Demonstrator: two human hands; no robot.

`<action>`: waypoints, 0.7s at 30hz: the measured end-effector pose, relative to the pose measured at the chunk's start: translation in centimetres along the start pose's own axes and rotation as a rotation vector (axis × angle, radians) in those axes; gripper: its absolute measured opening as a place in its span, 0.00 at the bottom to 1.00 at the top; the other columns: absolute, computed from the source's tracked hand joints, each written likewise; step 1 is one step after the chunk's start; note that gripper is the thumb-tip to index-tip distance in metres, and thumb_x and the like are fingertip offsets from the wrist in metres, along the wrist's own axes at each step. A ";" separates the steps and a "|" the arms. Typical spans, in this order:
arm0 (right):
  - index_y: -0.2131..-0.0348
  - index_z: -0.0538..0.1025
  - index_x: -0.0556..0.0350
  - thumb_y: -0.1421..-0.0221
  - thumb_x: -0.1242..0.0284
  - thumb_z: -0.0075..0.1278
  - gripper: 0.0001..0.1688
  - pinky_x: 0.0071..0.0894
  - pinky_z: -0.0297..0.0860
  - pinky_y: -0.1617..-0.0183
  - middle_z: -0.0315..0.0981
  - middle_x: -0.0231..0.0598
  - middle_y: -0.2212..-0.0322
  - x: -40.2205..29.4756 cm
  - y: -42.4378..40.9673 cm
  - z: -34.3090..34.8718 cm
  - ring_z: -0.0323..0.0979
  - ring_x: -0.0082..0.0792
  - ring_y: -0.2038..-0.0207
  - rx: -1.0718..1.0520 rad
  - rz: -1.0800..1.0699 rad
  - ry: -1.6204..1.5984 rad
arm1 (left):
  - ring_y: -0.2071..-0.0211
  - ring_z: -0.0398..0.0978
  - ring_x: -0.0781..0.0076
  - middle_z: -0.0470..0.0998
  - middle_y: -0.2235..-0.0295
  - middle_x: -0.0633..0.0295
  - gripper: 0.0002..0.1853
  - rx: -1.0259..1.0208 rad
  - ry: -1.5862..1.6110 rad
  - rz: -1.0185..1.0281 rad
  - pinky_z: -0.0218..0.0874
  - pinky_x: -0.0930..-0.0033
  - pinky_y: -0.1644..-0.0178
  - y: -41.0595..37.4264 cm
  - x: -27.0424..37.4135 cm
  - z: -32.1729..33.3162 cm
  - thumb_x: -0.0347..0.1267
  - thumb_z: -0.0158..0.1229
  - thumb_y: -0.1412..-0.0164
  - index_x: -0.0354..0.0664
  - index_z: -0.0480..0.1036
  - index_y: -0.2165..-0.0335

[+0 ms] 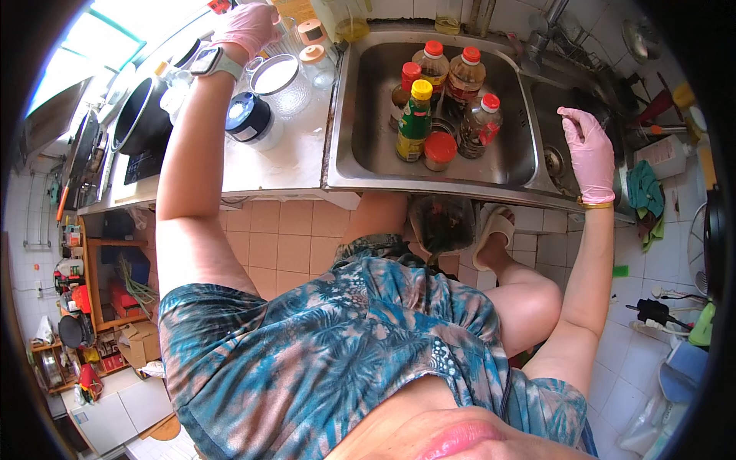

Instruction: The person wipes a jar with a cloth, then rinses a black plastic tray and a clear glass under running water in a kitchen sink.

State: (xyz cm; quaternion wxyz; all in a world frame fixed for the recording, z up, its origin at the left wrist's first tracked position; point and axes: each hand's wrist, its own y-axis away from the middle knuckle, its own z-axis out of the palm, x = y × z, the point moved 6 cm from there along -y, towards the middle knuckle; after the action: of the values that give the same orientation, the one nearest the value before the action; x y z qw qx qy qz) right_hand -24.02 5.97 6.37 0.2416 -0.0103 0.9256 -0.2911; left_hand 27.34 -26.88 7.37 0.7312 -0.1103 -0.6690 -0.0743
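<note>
My left hand, in a pink glove, reaches to the back of the counter among glass jars. Its fingertips are partly hidden, and a red and black item shows beside it at the picture's rim. Near that wrist are a glass jug with a white lid, a jar with a dark blue lid and a cork-topped jar. Over the small right basin hovers my right hand, also gloved, fingers loosely bent around nothing visible. The large steel basin holds several red-capped sauce bottles, a yellow-capped green bottle and a red-lidded jar.
A dark pot sits on the cooktop at left. The faucet rises behind the basins. Cloths hang at the right end, beside a white jug. Below the sink's front edge stands a waste bin, close to my legs.
</note>
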 end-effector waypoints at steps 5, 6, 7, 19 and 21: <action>0.60 0.79 0.51 0.40 0.72 0.54 0.08 0.26 0.71 0.61 0.79 0.34 0.64 -1.9 0.8 0.2 0.75 0.31 0.69 0.080 -0.124 -0.005 | 0.60 0.78 0.54 0.80 0.64 0.52 0.17 -0.067 -2.016 0.218 0.68 0.57 0.56 0.6 2.9 5.6 0.35 0.68 0.53 0.41 0.79 0.63; 0.60 0.80 0.51 0.40 0.72 0.54 0.08 0.27 0.71 0.61 0.79 0.35 0.64 -2.3 0.6 0.7 0.75 0.33 0.69 0.082 -0.173 -0.020 | 0.68 0.81 0.51 0.81 0.71 0.46 0.15 -0.051 -1.996 0.417 0.72 0.57 0.62 0.6 3.0 3.9 0.38 0.68 0.50 0.37 0.82 0.68; 0.60 0.80 0.51 0.41 0.71 0.55 0.09 0.28 0.71 0.61 0.79 0.36 0.65 -2.0 0.5 1.2 0.75 0.33 0.69 0.019 -0.042 -0.049 | 0.68 0.81 0.51 0.81 0.71 0.46 0.15 -0.071 -2.015 0.377 0.72 0.57 0.62 0.4 2.4 3.2 0.38 0.67 0.50 0.37 0.82 0.68; 0.64 0.80 0.51 0.40 0.67 0.54 0.08 0.32 0.71 0.61 0.79 0.37 0.65 -0.8 0.5 3.0 0.77 0.39 0.66 -0.024 0.040 -0.080 | 0.66 0.80 0.48 0.80 0.70 0.48 0.14 -0.110 -2.009 0.355 0.71 0.53 0.62 0.9 1.4 4.7 0.39 0.59 0.46 0.41 0.80 0.66; 0.64 0.80 0.51 0.40 0.67 0.54 0.09 0.32 0.71 0.62 0.79 0.37 0.65 -0.6 0.6 3.2 0.77 0.38 0.66 -0.039 0.064 -0.085 | 0.67 0.80 0.48 0.80 0.71 0.48 0.14 -0.079 -1.986 0.379 0.71 0.52 0.62 0.7 1.5 4.3 0.39 0.58 0.45 0.41 0.80 0.67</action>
State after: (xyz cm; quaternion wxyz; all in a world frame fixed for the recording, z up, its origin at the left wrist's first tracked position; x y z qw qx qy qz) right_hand -21.99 4.86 4.06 0.2897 0.0023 0.9199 -0.2644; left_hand 23.54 -25.00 9.14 -0.1609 -0.2506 -0.9433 0.1464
